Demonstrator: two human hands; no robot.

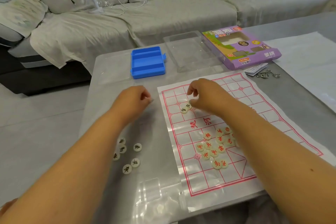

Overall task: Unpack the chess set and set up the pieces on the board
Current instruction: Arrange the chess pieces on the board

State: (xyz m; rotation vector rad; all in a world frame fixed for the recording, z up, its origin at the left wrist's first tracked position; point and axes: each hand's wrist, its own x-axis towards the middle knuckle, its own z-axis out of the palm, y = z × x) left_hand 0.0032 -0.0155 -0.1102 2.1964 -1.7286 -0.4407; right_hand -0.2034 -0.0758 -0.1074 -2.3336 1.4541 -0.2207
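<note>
We see the board, a thin sheet printed with a red grid, lying on the table; our right forearm crosses it and hides part of its middle and right side. The right hand hovers over the far left squares, fingers curled down; the thumb tip touches a black-marked piece, but we cannot tell whether the fingers truly pinch it. A second black piece lies touching it. The left hand sits just off the board's left edge with fingers curled in; something pale shows at the fingertips, too small to make out. A cluster of red pieces lies on the near half, its right edge hidden under the arm. More black pieces are scattered on the table to the left, some partly behind the left forearm. Beyond the board stand a blue case, a clear tray and the purple box.
</note>
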